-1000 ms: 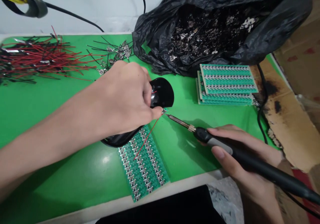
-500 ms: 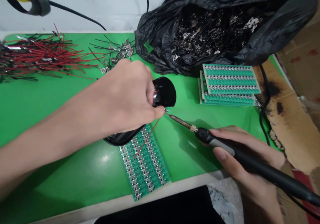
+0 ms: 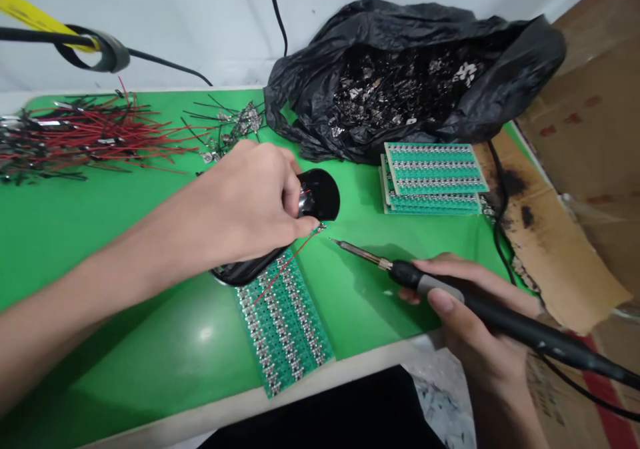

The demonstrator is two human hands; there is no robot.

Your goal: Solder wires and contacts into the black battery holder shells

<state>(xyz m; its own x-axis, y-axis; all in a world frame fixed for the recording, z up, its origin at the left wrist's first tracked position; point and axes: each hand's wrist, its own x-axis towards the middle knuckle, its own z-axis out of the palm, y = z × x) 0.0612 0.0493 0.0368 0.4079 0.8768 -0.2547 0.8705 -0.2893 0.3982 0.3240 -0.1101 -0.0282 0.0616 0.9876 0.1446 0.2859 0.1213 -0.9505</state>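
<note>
My left hand [image 3: 255, 195] is closed, its thumb and fingers pinching a tiny green circuit board [image 3: 323, 226]. From that piece a thin red wire [image 3: 280, 270] runs down to the lower left. Beneath the hand lies a glossy black plastic shell [image 3: 325, 195], mostly covered; whether the fingers also grip it I cannot tell. A green circuit panel [image 3: 287, 325] with rows of small metal parts sits partly under the shell. My right hand [image 3: 470, 302] is wrapped round a black soldering iron [image 3: 430, 285], whose tip points left, a short gap from the tiny board.
Red and black wires [image 3: 100, 135] are heaped at the left, with metal pieces on black leads [image 3: 245, 122] beside them. A black plastic bag [image 3: 300, 95] full of small metal parts stands behind. Stacked circuit panels [image 3: 435, 169] lie at the right, near scorched cardboard [image 3: 560, 269].
The soldering iron's tip has drawn back slightly from the tiny board, which it was at or very near before. The red wire lies at a different slant. The whole view has shifted a little.
</note>
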